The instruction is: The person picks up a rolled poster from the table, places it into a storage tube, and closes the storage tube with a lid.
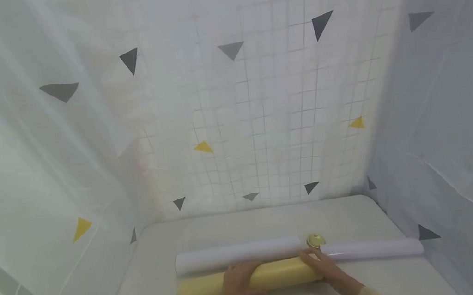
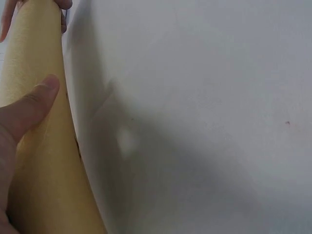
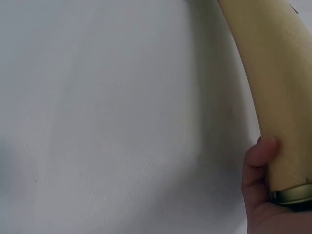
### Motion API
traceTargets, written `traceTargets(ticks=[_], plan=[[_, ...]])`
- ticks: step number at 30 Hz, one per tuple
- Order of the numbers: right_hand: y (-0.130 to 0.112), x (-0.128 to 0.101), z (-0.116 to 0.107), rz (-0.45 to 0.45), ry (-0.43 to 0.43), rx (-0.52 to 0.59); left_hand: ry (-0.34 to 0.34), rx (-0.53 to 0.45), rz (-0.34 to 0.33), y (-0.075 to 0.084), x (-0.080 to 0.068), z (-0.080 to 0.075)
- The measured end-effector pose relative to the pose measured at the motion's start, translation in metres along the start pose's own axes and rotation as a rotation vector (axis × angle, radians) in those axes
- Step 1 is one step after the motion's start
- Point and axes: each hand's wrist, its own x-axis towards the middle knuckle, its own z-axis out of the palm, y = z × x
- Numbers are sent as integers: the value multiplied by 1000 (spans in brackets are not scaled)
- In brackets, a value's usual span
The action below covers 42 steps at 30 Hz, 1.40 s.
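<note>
A pale yellow roll (image 1: 271, 276) lies across the white table (image 1: 247, 225) near its front edge. My left hand (image 1: 235, 283) grips the roll at its middle, and the thumb (image 2: 30, 105) presses on the yellow roll (image 2: 44, 175). My right hand (image 1: 324, 266) holds the roll's right end. In the right wrist view its thumb (image 3: 258, 163) lies against the yellow roll (image 3: 273, 78), just above a metallic ring (image 3: 292, 195) at the roll's end.
Just behind the yellow roll lie two white rolls, one on the left (image 1: 236, 255) and one on the right (image 1: 374, 249). Between them sits a small round gold object (image 1: 315, 241). A translucent curtain with triangles (image 1: 234, 120) hangs around the table.
</note>
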Motion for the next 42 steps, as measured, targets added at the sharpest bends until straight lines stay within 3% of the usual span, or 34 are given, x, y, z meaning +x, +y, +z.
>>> traceTargets(ticks=[6, 18, 27, 36, 42], plan=[[-7, 1, 8, 34, 99, -5, 47, 23, 25, -3, 1, 4], [-12, -4, 14, 57, 118, 10, 19, 44, 6, 0, -2, -1], [-15, -8, 21, 37, 132, 54, 38, 43, 6, -1, -6, 3], [-12, -12, 24, 10, 192, -32, 83, 117, 41, 3, -9, 0], [-12, -15, 26, -39, 207, -43, 56, 143, 31, 6, -12, -4]])
